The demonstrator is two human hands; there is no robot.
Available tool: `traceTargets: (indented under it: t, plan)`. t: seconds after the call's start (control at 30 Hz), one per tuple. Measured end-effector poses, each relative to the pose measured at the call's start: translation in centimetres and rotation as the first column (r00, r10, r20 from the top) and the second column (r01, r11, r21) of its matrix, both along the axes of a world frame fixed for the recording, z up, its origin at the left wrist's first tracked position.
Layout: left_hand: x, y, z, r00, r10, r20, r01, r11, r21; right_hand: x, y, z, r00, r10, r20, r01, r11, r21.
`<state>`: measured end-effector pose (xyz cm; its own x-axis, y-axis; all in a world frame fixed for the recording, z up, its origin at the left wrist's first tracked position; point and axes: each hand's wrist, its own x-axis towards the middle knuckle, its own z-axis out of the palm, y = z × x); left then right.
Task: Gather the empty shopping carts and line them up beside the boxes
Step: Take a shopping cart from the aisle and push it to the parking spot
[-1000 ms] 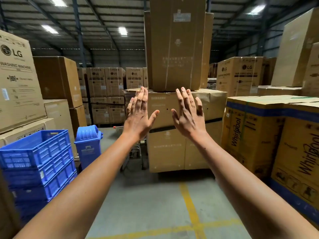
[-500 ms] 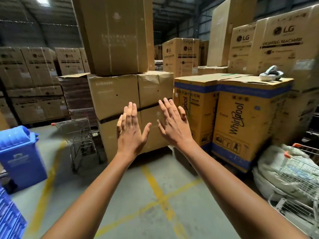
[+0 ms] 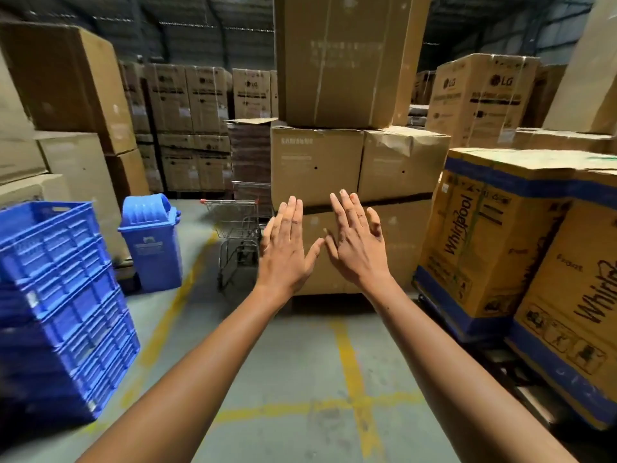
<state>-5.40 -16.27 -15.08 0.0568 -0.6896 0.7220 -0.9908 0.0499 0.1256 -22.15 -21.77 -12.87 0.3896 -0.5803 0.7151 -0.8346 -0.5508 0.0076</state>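
A strip of grey concrete floor (image 3: 293, 362) with yellow painted lines runs up mid-frame, hemmed by stacked blue plastic crates (image 3: 56, 302) and a blue lidded bin (image 3: 152, 242) at left and brown cardboard boxes (image 3: 357, 168) at centre and right. A small silver wire shopping cart (image 3: 237, 235) with red handle ends stands left of centre, just beside the boxes. The left hand (image 3: 283, 252) and right hand (image 3: 359, 242) are raised, fingers straight, holding nothing.

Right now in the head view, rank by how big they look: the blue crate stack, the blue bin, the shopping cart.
1. blue crate stack, though it sits nearest the camera
2. blue bin and shopping cart look alike; the cart is partly hidden by the left hand.
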Motion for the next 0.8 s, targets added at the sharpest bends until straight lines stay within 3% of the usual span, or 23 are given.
traceTargets:
  t: [0.27, 0.53, 0.8]
  plan:
    - [9.8, -10.4, -3.8, 0.986, 0.161, -0.032, -0.159, 0.985, 0.063, 10.3, -12.2, -4.3, 0.993, 0.121, 0.002, -0.121, 0.991, 0.052]
    - [23.0, -26.4, -5.3, 0.98, 0.189, -0.064, -0.181, 0.977, 0.115, 24.8, -29.9, -6.6, 0.983, 0.183, -0.019, -0.179, 0.974, 0.138]
    - [37.0, -42.6, -5.5, 0.979, 0.202, 0.011, -0.202, 0.968, 0.148, 38.9, -47.1, -7.3, 0.987, 0.161, 0.001, -0.158, 0.965, 0.209]
